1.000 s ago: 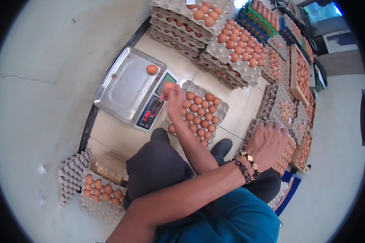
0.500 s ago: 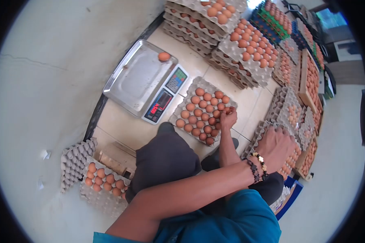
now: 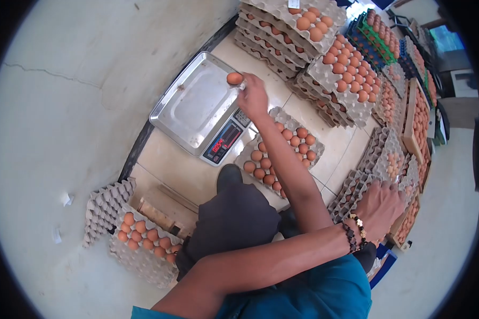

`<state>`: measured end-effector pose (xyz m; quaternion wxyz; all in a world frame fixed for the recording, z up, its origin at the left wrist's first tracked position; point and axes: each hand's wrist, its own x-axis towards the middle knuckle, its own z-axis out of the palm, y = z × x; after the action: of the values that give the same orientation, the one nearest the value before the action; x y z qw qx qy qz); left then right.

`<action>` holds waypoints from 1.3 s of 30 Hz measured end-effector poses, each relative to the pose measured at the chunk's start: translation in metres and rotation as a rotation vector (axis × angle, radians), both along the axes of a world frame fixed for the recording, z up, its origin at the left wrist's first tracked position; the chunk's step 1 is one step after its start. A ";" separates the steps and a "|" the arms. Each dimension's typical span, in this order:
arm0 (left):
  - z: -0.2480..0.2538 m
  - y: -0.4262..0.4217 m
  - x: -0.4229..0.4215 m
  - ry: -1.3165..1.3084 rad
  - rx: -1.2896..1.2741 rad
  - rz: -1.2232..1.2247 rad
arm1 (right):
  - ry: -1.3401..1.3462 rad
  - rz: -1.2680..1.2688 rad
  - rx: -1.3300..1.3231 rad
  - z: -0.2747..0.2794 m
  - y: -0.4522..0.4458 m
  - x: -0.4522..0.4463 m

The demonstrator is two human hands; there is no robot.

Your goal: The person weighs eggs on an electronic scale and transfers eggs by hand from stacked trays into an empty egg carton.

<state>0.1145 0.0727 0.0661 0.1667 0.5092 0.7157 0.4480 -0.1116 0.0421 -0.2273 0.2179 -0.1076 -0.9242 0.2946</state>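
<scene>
A lone brown egg (image 3: 234,78) lies at the upper right corner of the digital scale's metal pan (image 3: 194,101). My right hand (image 3: 254,97), slightly blurred, has its thumb and fingertips closed at the egg's right end. Red digits glow on the scale's display (image 3: 222,142). Under my right forearm, a grey pulp egg tray (image 3: 318,151) on the floor holds many brown eggs. My left hand (image 3: 380,208), with two bracelets at the wrist, is curled over trays at the right. Its fingertips are hidden, so what they hold cannot be made out.
Tall stacks of egg trays (image 3: 274,29) stand at the back, with another egg-filled stack (image 3: 351,74) beside them. Wooden crates of eggs (image 3: 414,117) line the right. Near the wall at lower left are an upright tray stack (image 3: 109,207) and a tray of eggs (image 3: 149,242).
My right hand has moved from the floor tray up and left to the egg on the scale. My left hand stays over the right-hand trays. The view has shifted slightly.
</scene>
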 end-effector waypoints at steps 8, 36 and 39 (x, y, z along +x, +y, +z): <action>-0.004 -0.009 -0.020 -0.070 0.101 0.093 | -0.441 0.199 0.402 -0.011 -0.020 -0.050; -0.011 -0.009 0.000 0.042 0.063 -0.064 | -0.172 -0.879 -0.157 -0.083 0.149 0.257; -0.011 -0.008 -0.002 0.048 -0.025 -0.113 | -0.124 -0.929 -0.147 -0.091 0.158 0.253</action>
<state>0.1122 0.0644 0.0551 0.1808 0.5574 0.6951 0.4164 0.1416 0.1997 -0.3180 0.2628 -0.5419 -0.7664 0.2236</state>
